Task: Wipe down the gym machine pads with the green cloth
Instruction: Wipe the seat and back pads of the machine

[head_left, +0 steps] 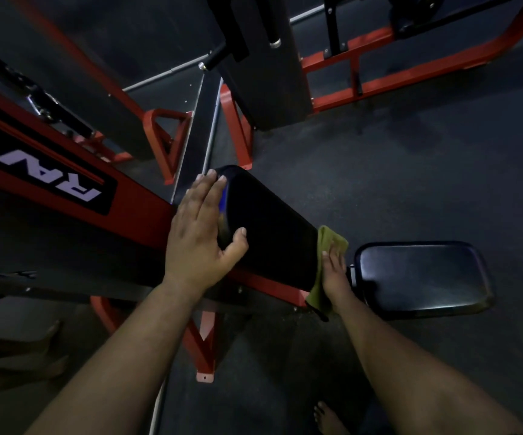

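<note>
A black back pad (269, 227) slopes across the middle of the view on a red machine frame (147, 211). My left hand (203, 233) lies flat against the pad's upper left edge, fingers spread, thumb on its face. My right hand (334, 271) presses the green cloth (329, 246) against the pad's lower right end; part of the cloth hangs down below the hand. Right of it sits the black seat pad (423, 277), level and untouched.
Red and black frames of other machines (348, 61) stand at the back, with a tall black pad (263, 64) near the top centre. Dark rubber floor (379, 167) surrounds them. My bare foot (327, 419) shows at the bottom; another person's feet (34, 350) are at the left.
</note>
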